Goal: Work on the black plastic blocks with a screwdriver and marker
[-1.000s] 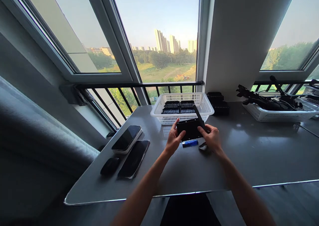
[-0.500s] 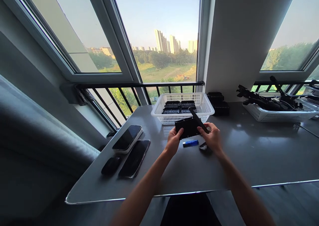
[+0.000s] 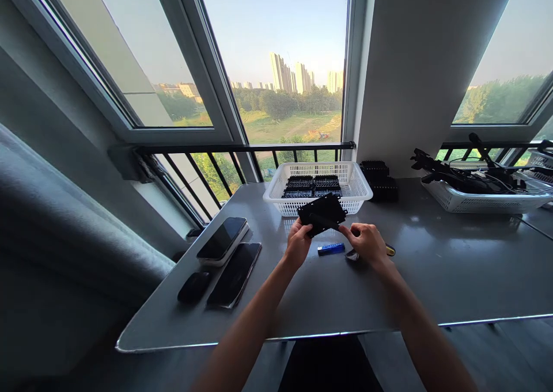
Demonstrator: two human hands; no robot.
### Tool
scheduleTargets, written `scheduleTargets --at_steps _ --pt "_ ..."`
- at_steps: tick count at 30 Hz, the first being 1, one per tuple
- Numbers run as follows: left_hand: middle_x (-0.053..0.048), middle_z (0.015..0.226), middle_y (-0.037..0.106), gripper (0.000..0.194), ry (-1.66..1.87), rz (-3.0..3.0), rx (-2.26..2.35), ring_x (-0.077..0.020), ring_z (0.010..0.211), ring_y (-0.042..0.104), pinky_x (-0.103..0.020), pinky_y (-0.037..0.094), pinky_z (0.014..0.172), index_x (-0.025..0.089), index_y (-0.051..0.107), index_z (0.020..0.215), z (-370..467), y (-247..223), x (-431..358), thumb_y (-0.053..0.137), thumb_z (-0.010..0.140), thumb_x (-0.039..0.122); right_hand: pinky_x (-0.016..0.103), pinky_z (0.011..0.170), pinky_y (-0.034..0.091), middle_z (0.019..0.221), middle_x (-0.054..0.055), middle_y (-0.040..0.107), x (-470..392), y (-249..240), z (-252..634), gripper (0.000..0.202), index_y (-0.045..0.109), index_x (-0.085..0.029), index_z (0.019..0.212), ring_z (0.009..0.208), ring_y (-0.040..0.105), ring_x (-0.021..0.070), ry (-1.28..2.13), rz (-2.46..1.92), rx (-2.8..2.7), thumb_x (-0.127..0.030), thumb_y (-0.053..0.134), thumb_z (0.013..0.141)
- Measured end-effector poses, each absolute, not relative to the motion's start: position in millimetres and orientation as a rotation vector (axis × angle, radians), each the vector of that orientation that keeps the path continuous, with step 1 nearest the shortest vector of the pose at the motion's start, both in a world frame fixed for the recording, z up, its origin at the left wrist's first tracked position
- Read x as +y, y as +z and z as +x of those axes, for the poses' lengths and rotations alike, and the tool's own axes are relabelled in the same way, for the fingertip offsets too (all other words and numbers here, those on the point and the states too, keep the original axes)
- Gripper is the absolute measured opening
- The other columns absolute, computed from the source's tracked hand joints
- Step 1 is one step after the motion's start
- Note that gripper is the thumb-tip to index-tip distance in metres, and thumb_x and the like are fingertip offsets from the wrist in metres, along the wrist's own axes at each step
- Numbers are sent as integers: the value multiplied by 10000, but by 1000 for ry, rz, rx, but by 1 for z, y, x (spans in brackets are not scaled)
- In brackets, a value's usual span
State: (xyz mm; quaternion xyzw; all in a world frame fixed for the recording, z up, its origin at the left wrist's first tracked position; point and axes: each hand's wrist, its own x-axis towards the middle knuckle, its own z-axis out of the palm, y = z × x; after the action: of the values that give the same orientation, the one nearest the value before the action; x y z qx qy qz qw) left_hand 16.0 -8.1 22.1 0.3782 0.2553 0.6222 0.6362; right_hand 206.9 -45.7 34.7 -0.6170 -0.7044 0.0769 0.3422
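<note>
Head view: strip (image 3: 325,221) has swung down across panel (image 3: 329,206); left hand (image 3: 298,245) pinches panel, right hand (image 3: 367,242) curls its fingers at strip's end, pinch unclear

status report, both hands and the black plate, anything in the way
Left hand gripping black plate. Right hand at its lower right edge, grip unclear. Blue item on table between hands.

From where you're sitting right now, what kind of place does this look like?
Probably a high-up room used as a small workspace: a grey smooth-topped table beside tall grey-framed windows, with white perforated plastic baskets holding black parts.
</note>
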Motion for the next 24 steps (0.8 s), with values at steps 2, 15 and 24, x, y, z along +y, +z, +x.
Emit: scheduleTargets --at_steps 2,15,24 --pt "-41 950 723 340 1416 870 563 -208 994 637 -370 454 945 181 660 1031 15 23 -9 628 694 160 274 526 273 524 24 593 -46 35 206 593 585 -208 557 508 517 156 208 -1619 -1844 -670 397 876" --pt "-58 1003 721 345 1504 908 651 -214 980 660 -353 478 926 166 649 980 20 14 -5 759 711 353 282 522 255 562 42 630 -47 33 202 572 621 -220 578 551 571 181 151 -1687 -1880 -665 418 876" --pt "-54 969 723 394 1601 930 751 -214 951 664 -360 492 907 163 643 992 16 9 -1 787 671 341 280 517 242 570 42 629 -47 33 201 594 620 -217 590 536 560 173 127 -1700 -1903 -677 385 883"
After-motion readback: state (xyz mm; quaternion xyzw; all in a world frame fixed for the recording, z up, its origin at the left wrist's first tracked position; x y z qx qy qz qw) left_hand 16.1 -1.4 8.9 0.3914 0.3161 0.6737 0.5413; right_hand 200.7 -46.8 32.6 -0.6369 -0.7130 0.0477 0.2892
